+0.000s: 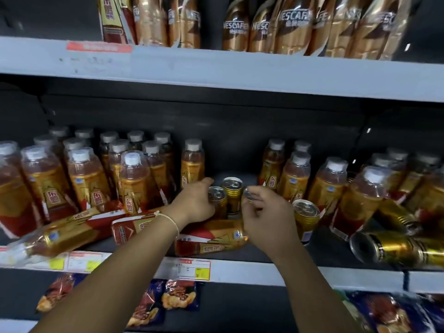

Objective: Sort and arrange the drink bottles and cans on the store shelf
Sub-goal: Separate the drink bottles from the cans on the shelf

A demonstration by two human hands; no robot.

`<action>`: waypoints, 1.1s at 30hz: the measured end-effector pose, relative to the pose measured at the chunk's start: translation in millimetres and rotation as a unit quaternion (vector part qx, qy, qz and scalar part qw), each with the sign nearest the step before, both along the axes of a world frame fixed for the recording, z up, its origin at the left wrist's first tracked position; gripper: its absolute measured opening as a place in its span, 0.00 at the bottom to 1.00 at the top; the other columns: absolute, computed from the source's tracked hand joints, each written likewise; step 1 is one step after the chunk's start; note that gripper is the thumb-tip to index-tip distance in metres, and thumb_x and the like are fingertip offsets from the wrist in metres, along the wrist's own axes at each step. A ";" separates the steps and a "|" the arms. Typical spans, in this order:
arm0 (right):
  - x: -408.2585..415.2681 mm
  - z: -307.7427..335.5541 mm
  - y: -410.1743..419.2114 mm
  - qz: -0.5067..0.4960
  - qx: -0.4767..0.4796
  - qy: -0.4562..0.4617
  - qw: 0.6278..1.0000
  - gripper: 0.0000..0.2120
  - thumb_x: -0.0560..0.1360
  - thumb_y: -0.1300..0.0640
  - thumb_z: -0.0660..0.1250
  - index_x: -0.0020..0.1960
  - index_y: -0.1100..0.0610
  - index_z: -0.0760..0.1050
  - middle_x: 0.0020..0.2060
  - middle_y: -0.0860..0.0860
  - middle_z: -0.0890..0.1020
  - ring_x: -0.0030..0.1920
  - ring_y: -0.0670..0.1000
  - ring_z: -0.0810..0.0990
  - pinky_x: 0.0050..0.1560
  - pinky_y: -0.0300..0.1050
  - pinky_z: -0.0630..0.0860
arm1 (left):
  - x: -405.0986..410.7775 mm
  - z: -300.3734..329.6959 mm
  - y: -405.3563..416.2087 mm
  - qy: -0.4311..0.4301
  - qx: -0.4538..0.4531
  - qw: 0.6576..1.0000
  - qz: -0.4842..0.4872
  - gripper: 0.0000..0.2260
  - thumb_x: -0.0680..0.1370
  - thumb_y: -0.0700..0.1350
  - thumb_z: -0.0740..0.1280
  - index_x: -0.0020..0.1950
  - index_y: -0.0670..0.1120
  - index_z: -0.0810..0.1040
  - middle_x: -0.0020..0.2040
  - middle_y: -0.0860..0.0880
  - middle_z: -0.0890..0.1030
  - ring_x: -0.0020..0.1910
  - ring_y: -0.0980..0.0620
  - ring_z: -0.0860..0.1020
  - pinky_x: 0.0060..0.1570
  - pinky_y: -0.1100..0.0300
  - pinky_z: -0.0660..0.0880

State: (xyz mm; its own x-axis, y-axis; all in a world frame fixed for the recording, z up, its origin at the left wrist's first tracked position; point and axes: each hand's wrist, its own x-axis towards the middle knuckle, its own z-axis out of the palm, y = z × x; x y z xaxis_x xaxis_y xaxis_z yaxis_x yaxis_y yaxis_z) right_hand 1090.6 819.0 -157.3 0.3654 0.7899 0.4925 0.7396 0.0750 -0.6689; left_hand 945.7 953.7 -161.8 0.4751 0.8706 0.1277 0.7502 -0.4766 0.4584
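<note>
Gold-labelled bottles (87, 179) marked 东鹏 stand at the left of the middle shelf (240, 270), Nescafé bottles (236, 30) above. My left hand (195, 203) curls around one upright gold can (217, 200); my right hand (266, 217) seems to pinch another can's top (248, 195), blurred.

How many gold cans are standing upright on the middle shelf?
4: one under the left hand at, one behind it, one in the right hand at, one further right. Others may be hidden.
</note>
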 end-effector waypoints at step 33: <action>96.7 16.6 -47.3 0.053 0.026 0.055 0.997 0.17 0.70 0.43 0.74 0.56 0.43 0.74 0.49 0.41 0.83 0.53 0.41 0.79 0.57 0.45 0.79 | 120.6 83.3 -87.9 -0.385 -0.033 0.922 -0.029 0.33 0.59 0.61 0.78 0.61 0.58 0.71 0.52 0.52 0.81 0.50 0.52 0.81 0.51 0.47 0.80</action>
